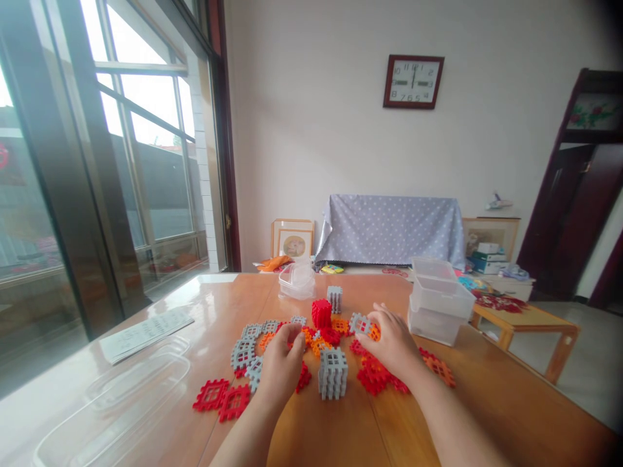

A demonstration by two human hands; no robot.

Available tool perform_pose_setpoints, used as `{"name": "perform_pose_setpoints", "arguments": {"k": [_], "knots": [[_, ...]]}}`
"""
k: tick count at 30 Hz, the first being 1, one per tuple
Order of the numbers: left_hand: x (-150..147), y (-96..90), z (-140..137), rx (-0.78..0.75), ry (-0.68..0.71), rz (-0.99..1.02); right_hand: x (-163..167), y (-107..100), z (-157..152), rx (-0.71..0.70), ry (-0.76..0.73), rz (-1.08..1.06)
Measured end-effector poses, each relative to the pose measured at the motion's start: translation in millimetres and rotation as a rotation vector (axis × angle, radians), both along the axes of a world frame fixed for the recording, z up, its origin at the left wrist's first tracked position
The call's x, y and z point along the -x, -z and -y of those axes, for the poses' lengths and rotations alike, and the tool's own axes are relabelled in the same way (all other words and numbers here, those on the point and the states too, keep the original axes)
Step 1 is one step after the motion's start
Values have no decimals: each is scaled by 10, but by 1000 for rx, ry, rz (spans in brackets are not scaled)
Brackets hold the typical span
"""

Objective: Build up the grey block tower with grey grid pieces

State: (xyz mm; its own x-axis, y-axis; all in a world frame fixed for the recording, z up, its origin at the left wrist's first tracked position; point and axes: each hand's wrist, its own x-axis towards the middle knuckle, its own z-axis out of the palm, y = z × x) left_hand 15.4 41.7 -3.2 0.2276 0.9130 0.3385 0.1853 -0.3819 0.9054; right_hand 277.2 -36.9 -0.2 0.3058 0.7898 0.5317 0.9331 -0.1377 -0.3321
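My right hand [392,340] is closed with its thumb and fingers on a grey window-pattern building tile [360,323], above the right part of the pile. My left hand [281,360] has its fingers curled in and the thumb close to them, over loose tiles left of the middle; whether anything is in it is hidden. Between the hands stands a stack of grey tiles [333,374]. Behind it are a red tile stack [321,313] and a smaller grey stack [334,299]. Loose grey tiles [242,354] lie left, red tiles [374,376] right.
Two red tiles [234,403] lie at the front left. Clear plastic lids [111,408] and a paper sheet [146,333] rest on the left of the table. Clear plastic boxes [438,308] are stacked at the right, and clear containers [298,282] sit at the back edge.
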Motion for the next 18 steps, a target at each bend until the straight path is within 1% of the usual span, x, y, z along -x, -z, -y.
{"name": "perform_pose_setpoints", "arguments": {"k": [3, 5, 9, 11, 15, 18], "knots": [[-27, -83, 87, 18, 75, 72, 102, -85, 53, -159, -47, 8], [-43, -153, 164, 47, 148, 143, 227, -150, 105, -230, -96, 1], [-56, -282, 334, 157, 362, 303, 540, -298, 235, -278, -193, 6], [-54, -312, 397, 219, 424, 339, 686, -353, 291, -282, -228, 15], [-42, -295, 415, 296, 435, 360, 870, -386, 346, -273, -275, -8], [-25, -267, 363, 326, 402, 398, 883, -381, 360, -238, -338, -46]]}}
